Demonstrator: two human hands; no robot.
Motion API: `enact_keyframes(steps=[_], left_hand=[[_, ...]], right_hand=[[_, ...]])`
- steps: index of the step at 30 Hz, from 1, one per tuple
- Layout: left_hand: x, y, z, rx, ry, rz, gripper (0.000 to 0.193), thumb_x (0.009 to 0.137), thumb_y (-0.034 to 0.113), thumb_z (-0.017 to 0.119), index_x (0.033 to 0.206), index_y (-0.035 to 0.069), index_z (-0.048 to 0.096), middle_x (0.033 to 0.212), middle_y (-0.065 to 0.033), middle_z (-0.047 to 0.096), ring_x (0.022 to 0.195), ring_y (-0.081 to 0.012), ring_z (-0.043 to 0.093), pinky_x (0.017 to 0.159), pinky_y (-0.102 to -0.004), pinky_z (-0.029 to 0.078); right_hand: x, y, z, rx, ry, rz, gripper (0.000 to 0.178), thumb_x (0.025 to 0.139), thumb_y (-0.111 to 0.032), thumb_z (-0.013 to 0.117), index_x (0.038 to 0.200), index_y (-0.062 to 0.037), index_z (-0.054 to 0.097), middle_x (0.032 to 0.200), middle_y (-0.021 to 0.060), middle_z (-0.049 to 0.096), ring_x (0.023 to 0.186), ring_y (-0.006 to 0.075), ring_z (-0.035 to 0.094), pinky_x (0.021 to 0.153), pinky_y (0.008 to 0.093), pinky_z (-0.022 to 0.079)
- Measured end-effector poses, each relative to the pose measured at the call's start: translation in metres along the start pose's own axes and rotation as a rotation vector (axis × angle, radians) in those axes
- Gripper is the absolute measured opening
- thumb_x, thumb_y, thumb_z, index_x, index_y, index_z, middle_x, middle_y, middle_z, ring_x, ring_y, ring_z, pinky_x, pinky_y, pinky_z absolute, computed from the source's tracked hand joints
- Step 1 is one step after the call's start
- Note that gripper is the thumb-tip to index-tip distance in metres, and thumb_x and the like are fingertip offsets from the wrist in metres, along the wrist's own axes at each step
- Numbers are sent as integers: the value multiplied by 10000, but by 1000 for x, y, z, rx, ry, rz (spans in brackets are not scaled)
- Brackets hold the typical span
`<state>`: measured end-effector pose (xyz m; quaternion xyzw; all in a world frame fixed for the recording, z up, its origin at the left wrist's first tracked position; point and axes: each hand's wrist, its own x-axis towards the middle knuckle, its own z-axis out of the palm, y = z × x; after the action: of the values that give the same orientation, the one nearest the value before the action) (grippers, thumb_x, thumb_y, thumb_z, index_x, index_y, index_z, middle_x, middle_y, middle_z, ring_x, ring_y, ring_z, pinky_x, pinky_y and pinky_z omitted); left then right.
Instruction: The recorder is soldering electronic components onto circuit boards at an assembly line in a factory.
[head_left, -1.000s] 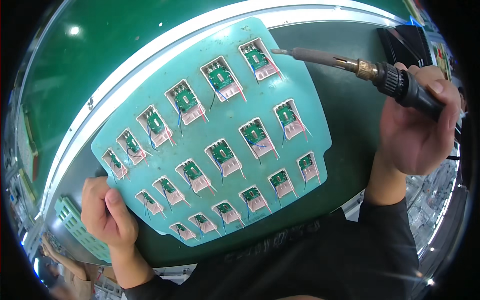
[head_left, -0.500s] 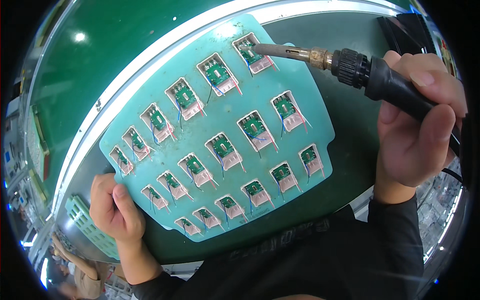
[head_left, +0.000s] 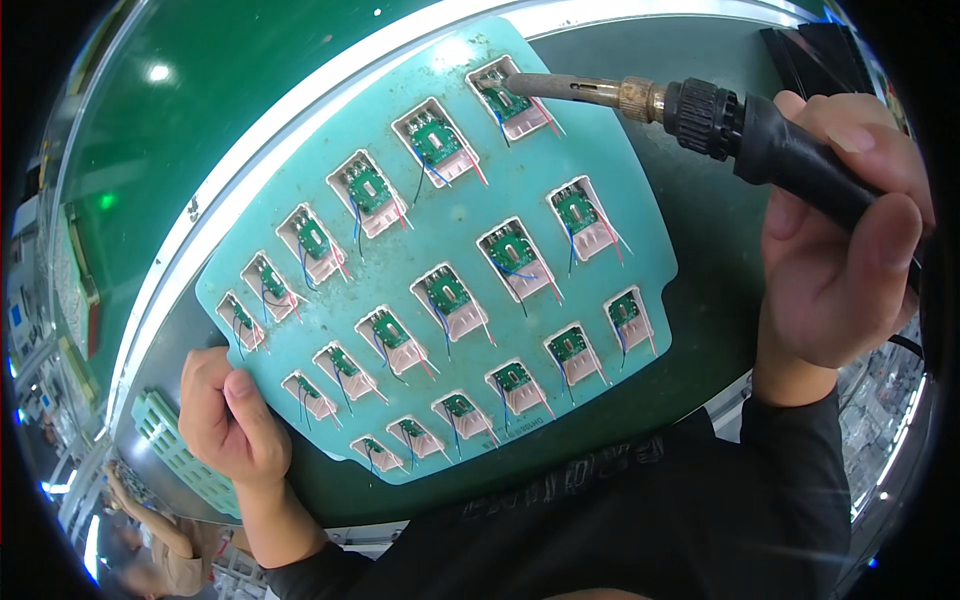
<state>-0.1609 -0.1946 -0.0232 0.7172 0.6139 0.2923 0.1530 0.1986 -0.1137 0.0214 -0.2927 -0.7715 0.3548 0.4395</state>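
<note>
Soldering iron: black-handled (head_left: 715, 125), held across the upper right; its tip reaches left into the topmost, far-right housing (head_left: 526, 124), over the green circuit board (head_left: 508, 104). Whether tip and board touch cannot be told.
Teal tray: a broad panel (head_left: 460, 215) in front of the person, with three slanting rows of six pale housings, each with a circuit board and thin wires, blue and red among them, trailing over the lower edge.
Print on the tray: a short line of small dark characters (head_left: 525, 432) along the lower edge, too small to read surely.
Right hand: raised at the right (head_left: 835, 240), palm side partly in view, wrist above a black cuff; fingers curled round the iron's handle, thumb pressed along it, no gap left.
Left hand: at the tray's lower left corner (head_left: 235, 420), forearm rising from below; fingers folded in against the edge, thumb uppermost, gripping the tray.
Shirt: black, with faint pale lettering (head_left: 565, 482) across the front, blurred and foreshortened.
Surface: dark green (head_left: 705, 250), beneath and around the tray, bordered beyond by a white rail (head_left: 228, 165).
Far left: a light-green slotted tray (head_left: 185, 455); below it, a co-worker's bent arm (head_left: 150, 522).
</note>
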Motion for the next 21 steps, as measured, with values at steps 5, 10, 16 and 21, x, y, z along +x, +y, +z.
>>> enact_keyframes(steps=[5, 10, 16, 21], left_hand=[[0, 0, 1, -5, 7, 9, 214, 890, 97, 520, 727, -40, 532, 679, -109, 532, 598, -199, 448, 553, -290, 336], [1, 0, 3, -4, 9, 10, 219, 893, 98, 519, 721, -38, 526, 673, -108, 527, 595, -198, 443, 553, -290, 334], [0, 0, 1, 1, 8, 0, 225, 896, 102, 520, 720, -37, 527, 671, -109, 527, 595, -197, 442, 550, -289, 331], [0, 1, 1, 1, 5, 2, 228, 897, 108, 519, 723, -39, 533, 674, -110, 531, 595, -196, 445, 549, -289, 332]], right_hand=[[-4, 2, -6, 4, 8, 14, 403, 985, -324, 308, 1178, -27, 500, 898, 106, 493, 629, 126, 427, 731, 323, 347], [-4, 1, -6, 1, 15, 28, 410, 985, -320, 300, 1180, -21, 500, 899, 107, 492, 635, 130, 428, 747, 328, 350], [-8, -2, -8, -1, 18, 47, 418, 985, -315, 291, 1182, -13, 501, 899, 110, 491, 644, 134, 429, 766, 334, 354], [-13, -2, -13, 2, 19, 60, 424, 985, -311, 283, 1184, -7, 501, 900, 111, 491, 650, 138, 429, 783, 339, 357]])
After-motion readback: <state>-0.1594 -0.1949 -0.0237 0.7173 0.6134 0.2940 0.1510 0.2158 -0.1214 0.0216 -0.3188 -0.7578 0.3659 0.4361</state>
